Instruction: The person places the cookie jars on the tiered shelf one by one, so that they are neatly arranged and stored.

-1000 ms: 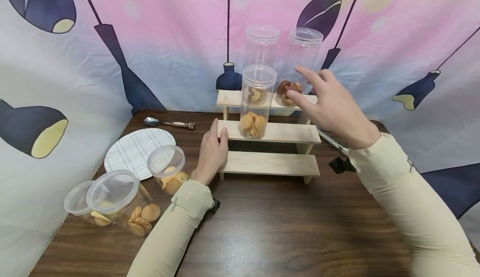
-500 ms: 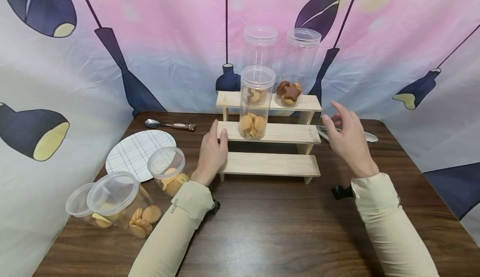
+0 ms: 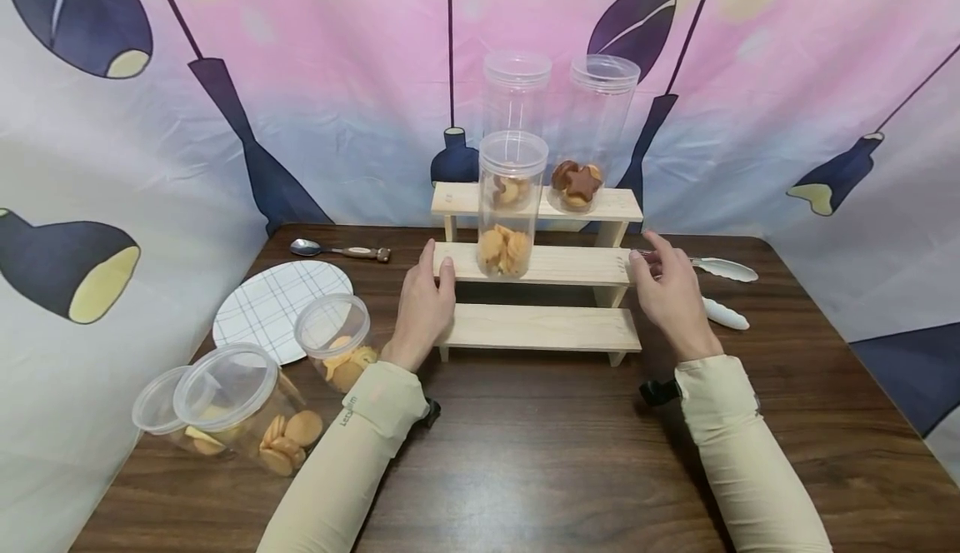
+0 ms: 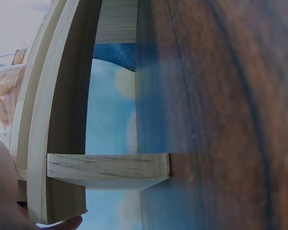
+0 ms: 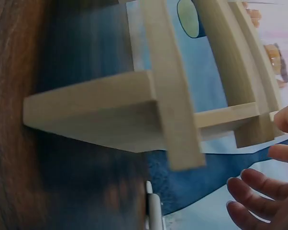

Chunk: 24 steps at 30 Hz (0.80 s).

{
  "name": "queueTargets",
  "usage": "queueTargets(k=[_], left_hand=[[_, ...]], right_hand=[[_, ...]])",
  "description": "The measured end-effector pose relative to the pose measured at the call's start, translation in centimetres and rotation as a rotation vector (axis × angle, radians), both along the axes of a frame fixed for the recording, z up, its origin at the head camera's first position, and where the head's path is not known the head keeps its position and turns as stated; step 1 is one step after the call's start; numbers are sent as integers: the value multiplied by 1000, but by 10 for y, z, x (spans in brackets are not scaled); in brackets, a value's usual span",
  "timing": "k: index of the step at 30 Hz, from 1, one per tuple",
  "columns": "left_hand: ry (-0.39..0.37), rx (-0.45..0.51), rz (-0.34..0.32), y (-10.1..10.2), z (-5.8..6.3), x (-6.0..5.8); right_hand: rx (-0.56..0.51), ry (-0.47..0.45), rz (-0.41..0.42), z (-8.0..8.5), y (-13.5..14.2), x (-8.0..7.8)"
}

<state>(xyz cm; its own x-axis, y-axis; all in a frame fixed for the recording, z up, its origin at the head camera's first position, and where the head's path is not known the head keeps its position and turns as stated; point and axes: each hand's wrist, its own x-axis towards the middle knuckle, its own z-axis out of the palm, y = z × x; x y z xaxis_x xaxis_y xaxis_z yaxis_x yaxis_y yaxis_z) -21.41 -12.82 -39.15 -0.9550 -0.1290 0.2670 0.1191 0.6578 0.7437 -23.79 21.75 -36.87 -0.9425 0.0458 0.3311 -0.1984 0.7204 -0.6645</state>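
Observation:
A three-tier wooden stand (image 3: 540,326) stands near the middle of the table. My left hand (image 3: 422,307) lies at the stand's left end, fingers fairly straight; the left wrist view shows a fingertip beside the shelf end (image 4: 67,211). My right hand (image 3: 672,295) is at the right end of the middle tier, fingers loosely bent and spread. In the right wrist view its index fingertip (image 5: 283,119) is at a shelf end; contact is unclear. One clear cookie jar (image 3: 513,203) stands on the middle tier. Two taller-looking jars (image 3: 517,78), (image 3: 600,112) stand on the top tier.
At left are three lidded cookie jars (image 3: 288,436), a checked oval plate (image 3: 281,303) and a spoon (image 3: 341,250). White-ended tongs (image 3: 726,270) lie right of the stand, partly hidden by my right hand. A printed cloth (image 3: 360,137) hangs behind the table (image 3: 525,453).
My right hand has come down from beside the top-right jar, passed over the tongs, and moved left to the stand's right end. My left hand and the jars have stayed put.

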Motion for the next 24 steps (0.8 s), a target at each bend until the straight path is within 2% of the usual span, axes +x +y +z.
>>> queueTargets(k=[14,24], left_hand=[[4,-7,12,0,0,-2],[6,-12,19,1,-1,-3]], right_hand=[[-2,20,43,-14,-5,-5],[11,42,63,-17,-5,-5]])
